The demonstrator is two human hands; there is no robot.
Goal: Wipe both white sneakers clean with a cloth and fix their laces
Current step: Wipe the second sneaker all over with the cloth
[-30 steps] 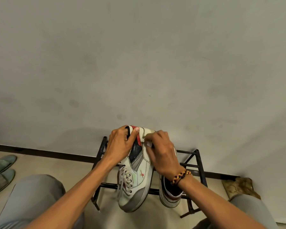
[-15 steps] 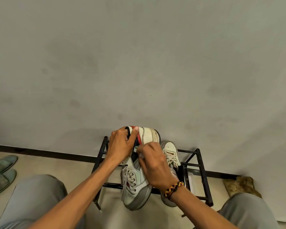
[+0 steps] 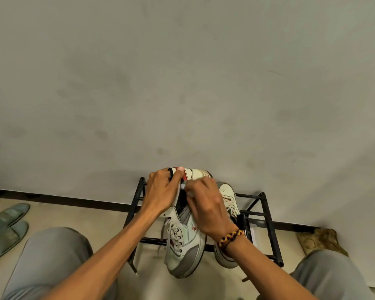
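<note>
Left hand [image 3: 160, 191] grips the heel of the sneaker [image 3: 185, 241] — held toe-down over the rack [image 3: 266, 215]. Right hand [image 3: 208, 208] presses its side, fingers curled; cloth not discernible. Second sneaker [image 3: 228, 198] sits on rack.

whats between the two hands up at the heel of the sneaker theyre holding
In the head view, the held sneaker's dark collar opening sits between the left hand and the right hand; a small white bit shows at the right fingertips, too small to identify.
</note>
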